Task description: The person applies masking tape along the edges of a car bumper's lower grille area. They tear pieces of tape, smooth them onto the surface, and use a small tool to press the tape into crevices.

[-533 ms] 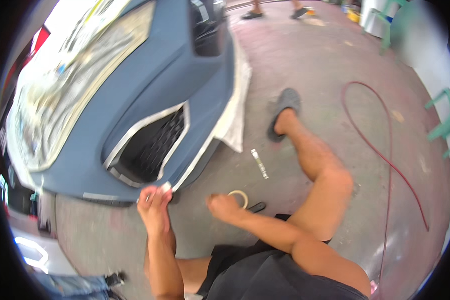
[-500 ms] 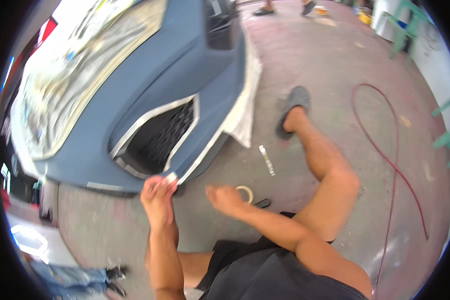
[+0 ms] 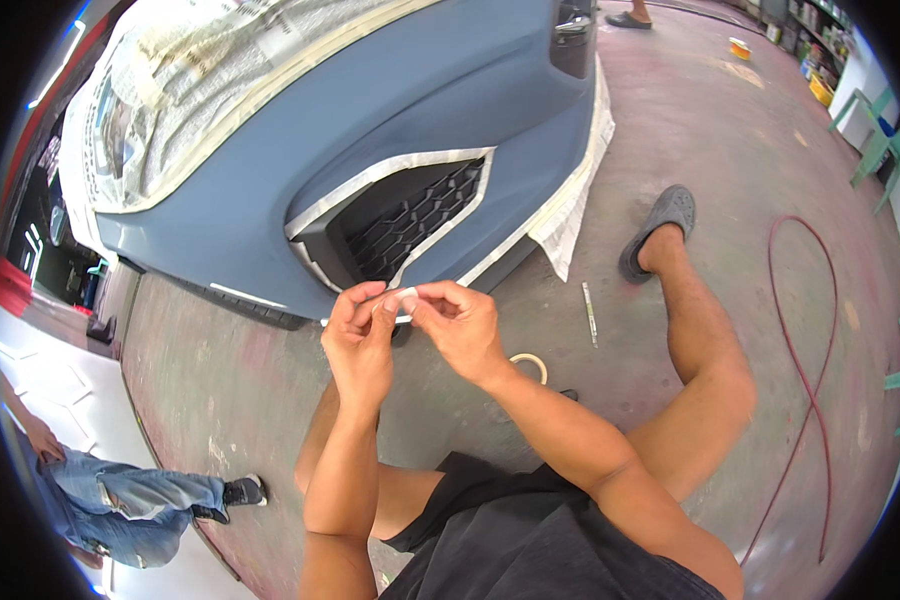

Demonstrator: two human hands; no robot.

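My left hand (image 3: 358, 345) and my right hand (image 3: 462, 328) meet just in front of a blue-grey car bumper (image 3: 232, 228). Their fingertips pinch a small whitish piece of masking tape (image 3: 407, 293) between them; much of it is hidden by the fingers. Beyond the hands, pale tape (image 3: 395, 160) edges a black honeycomb grille (image 3: 415, 218) in the bumper. Below my right wrist, a cream roll of tape (image 3: 536, 362) lies on the floor, partly covered by the forearm.
Masking paper (image 3: 195, 75) covers the car above the bumper, and more paper (image 3: 560, 235) hangs from its lower edge. A slim white stick-like item (image 3: 589, 314) lies on the floor. To the right is a looped red hose (image 3: 800, 290). Another person's jeans (image 3: 135, 500) show at left.
My right hand has moved up and left to meet my left hand at the tape. The view has shifted, so the bumper appears farther right.
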